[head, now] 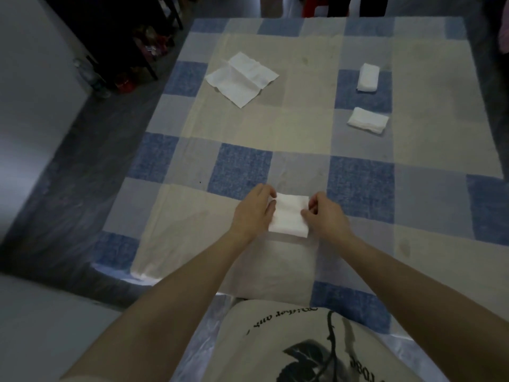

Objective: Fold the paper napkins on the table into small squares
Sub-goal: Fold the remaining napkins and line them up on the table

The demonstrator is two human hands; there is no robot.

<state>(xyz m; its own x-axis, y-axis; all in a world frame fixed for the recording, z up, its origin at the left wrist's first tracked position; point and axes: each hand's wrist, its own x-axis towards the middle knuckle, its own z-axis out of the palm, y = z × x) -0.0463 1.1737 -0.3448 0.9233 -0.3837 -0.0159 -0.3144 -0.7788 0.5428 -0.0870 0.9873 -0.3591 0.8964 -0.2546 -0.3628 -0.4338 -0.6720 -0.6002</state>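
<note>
Napkin in work [290, 216]: white, partly folded into a small rectangle, lying flat on a beige square of the checked cloth near the table's front edge, between the two hands.
Left hand [254, 213]: rests palm down on the napkin's left edge; its fingers [268, 193] are curved over that edge and the thumb presses against the paper, so the hand grips the napkin's left side.
Right hand [326, 216]: set at the napkin's right edge; its fingers [316, 201] are curled in tight and the thumb tip meets them on the paper, pinching the right side.
Unfolded napkin [242, 78]: spread open with creases showing, lying far back on the left of the table, well apart from the hands.
Folded napkins: one small packet [368, 77] far back on the right, on a blue square; a second packet [368, 120] just in front of it, on a grey square; the two lie near each other but apart.
Table [429, 111]: covered with a cloth checked in blue, grey and beige.
Person: bare forearms reach in from the front edge; a pale printed shirt [289, 340] shows at the bottom.
</note>
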